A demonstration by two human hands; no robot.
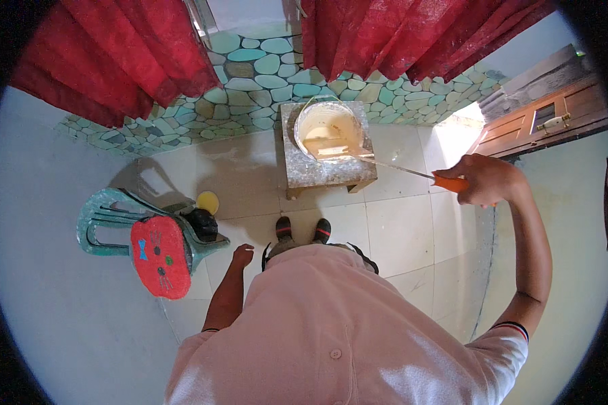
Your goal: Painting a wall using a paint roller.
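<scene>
My right hand (492, 180) is closed around the orange handle (450, 183) of a paint roller, out to the right. Its thin metal rod slants left to the bucket, where the roller end (333, 151) lies at the near rim, coated in cream paint. The bucket (329, 117) is smeared with paint, holds cream-coloured paint and stands on a paint-spattered wooden stool (311, 174). My left hand (243, 254) hangs low beside my body, touching nothing that I can see; its fingers look loosely curled.
On the left stands a green plastic chair (109, 248) with a red cat-face cushion (159, 258), a black object (202, 224) and a yellow round lid (207, 202) beside it. Red curtains (375, 38) hang before a stone-patterned wall (273, 66). A wooden door (532, 121) is at right.
</scene>
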